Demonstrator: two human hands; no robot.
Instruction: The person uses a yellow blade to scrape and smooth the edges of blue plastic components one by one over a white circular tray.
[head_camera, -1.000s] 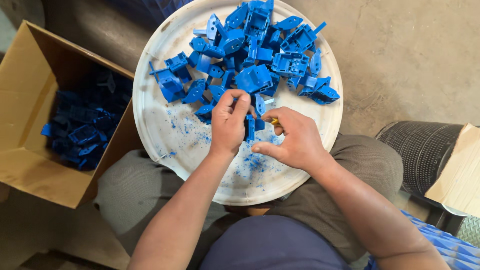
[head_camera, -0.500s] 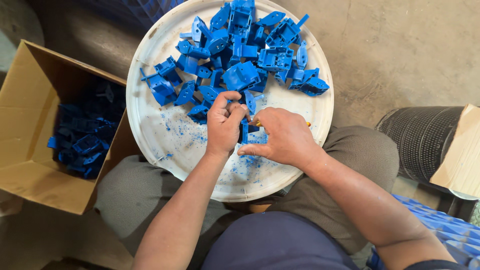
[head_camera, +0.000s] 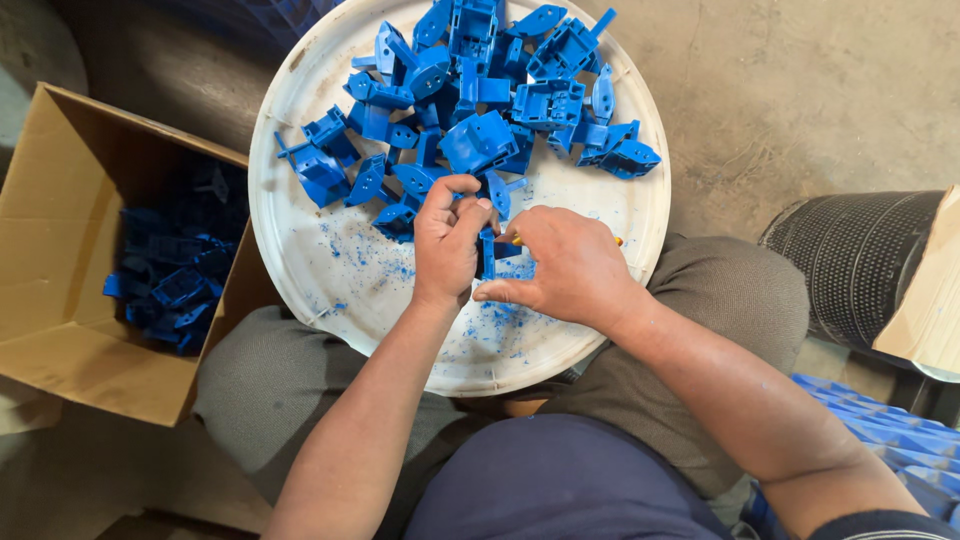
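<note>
Both hands, left hand and right hand, pinch a mostly hidden blue plastic part.

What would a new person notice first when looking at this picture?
First, the heap of bright blue plastic parts on the far half of the round white tray resting on the person's lap. At the tray's middle, the left hand and right hand meet around one blue part. To the left stands an open cardboard box holding more blue parts.
</note>
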